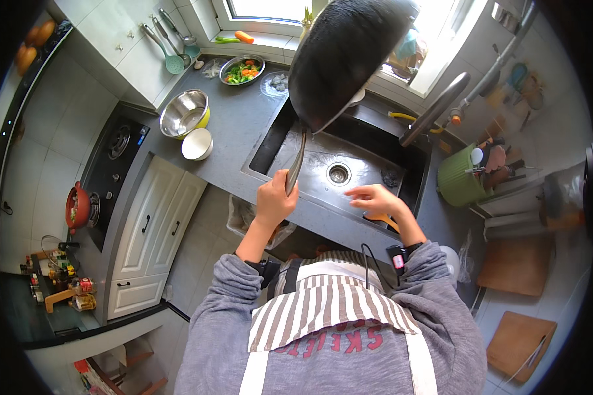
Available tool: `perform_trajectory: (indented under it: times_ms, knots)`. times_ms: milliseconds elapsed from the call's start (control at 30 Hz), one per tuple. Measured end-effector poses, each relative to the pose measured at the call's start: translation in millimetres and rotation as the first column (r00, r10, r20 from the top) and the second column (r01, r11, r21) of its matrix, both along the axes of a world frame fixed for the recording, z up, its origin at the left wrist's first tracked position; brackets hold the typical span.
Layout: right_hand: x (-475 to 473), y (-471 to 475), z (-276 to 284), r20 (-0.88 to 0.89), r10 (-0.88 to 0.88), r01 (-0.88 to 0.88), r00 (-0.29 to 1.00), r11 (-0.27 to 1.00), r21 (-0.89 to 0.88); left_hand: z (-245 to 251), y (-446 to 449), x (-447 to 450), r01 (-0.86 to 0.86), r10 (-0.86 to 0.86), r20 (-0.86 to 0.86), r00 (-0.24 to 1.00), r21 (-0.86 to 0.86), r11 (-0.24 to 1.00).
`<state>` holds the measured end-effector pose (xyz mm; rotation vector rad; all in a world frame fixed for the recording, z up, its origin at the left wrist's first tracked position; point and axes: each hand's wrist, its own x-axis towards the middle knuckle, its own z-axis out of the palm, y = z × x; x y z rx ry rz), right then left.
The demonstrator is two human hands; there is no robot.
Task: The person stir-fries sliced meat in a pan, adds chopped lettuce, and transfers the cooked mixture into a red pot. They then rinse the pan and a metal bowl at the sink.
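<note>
My left hand (275, 197) is closed around the handle of a dark wok (346, 59), which is raised and tilted above the far part of the sink (257, 165). Over the sink's near right edge is my right hand (375, 200), its fingers spread and holding nothing. Just below it lies a utensil with an orange-brown handle (384, 220), partly hidden by the hand. The metal drain (339, 174) shows in the wet basin, with a dark scrubber (389, 178) to its right. The faucet (435, 108) stands right of the wok.
Left of the sink stand a steel bowl (184, 114), a white bowl (197, 144) and a dish of cut vegetables (242, 70). A red pot (77, 207) sits on the gas stove (111, 163) at far left. A green utensil bin (459, 175) stands on the right.
</note>
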<state>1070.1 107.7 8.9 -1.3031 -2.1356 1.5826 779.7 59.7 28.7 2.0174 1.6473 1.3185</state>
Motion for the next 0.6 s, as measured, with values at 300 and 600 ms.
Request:
perform_trajectory:
  times_ms: [300,600]
  knots:
    - [-121,-32,11,-0.729,-0.245,-0.261,0.639,0.822,-0.505,-26,-37,12,0.098,-0.066,0.297,0.952,-0.094,0.991]
    - [-174,-80,-45,-0.630,-0.365,-0.294,0.686,0.652,-0.699,-75,-104,-15,0.089,0.192,0.561,0.805,-0.435,0.896]
